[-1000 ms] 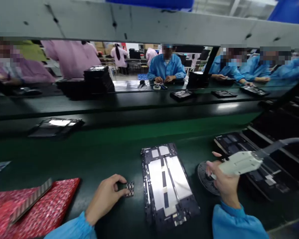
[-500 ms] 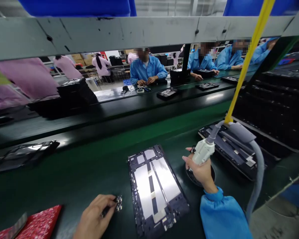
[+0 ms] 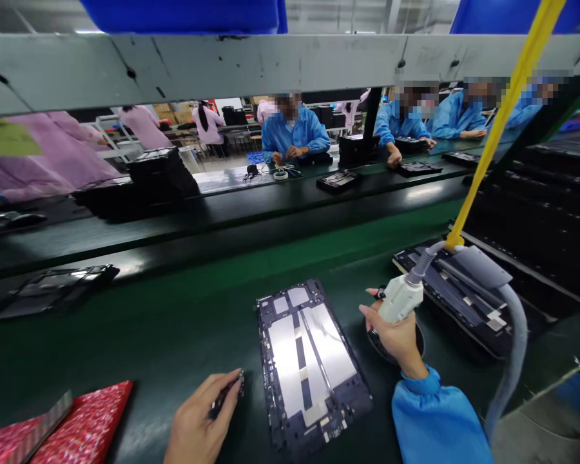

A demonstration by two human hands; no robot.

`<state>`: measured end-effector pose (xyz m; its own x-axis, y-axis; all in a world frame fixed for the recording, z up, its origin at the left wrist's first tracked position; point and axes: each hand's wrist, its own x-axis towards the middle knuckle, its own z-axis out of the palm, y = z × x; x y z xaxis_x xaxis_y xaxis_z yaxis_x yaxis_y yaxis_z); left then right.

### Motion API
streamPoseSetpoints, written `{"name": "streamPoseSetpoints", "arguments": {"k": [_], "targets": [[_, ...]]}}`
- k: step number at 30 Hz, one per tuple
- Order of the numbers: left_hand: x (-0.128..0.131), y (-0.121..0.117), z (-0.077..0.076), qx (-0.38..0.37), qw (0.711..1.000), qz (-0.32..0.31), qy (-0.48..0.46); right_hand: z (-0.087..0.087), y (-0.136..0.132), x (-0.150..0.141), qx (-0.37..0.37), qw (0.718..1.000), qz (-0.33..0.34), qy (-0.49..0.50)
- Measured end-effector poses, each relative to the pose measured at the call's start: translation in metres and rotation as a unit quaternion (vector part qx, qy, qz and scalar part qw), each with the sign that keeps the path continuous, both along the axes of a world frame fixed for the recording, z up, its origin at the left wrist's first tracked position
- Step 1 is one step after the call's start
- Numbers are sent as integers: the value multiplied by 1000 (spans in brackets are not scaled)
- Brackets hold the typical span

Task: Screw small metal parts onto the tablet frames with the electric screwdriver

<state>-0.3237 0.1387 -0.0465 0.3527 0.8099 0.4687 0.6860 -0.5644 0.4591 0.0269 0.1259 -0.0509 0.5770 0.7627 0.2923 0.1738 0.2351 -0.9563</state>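
Starting at the counter's near-left corner: red patterned pad with a grey strip lying across it. Right of that, left hand at the near edge, fingers pinched shut on a small dark circuit piece; piece seen edge-on, details too small to tell. Tablet frame lies flat just right of that hand, mid-counter near the front edge, apart from the piece but close. Frame's long axis runs from near edge toward far edge, tilted a little so the far end leans left; silver panels face up, the end with small connectors sits at the near edge. So the frame lies to the right of the left fingers, and the left hand is the nearer one to its near-left corner. Right hand is just past the frame's right long side, fingers wrapped closed around a white powered driver, tip pointing down over a dark round dish; tip itself hidden by the hand. Grey hose and yellow cord rise from the driver. Far right: dark trays with more frames. Across the far edge, other people in blue and pink coats at their own counter.
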Motion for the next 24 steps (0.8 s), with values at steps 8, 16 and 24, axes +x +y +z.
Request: {"name": "streamPoseSetpoints", "arguments": {"k": [8, 16, 24], "targets": [[-22, -3, -29, 143, 983, -66, 97, 1, -2, -1, 0, 1000, -13, -1], [-49, -7, -34, 195, 969, -31, 148, -2, 0, 0, 6, 1000, -13, -8], [-58, -7, -39, 139, 979, -27, 148, 1, -1, -1, 10, 1000, -10, 4]]}}
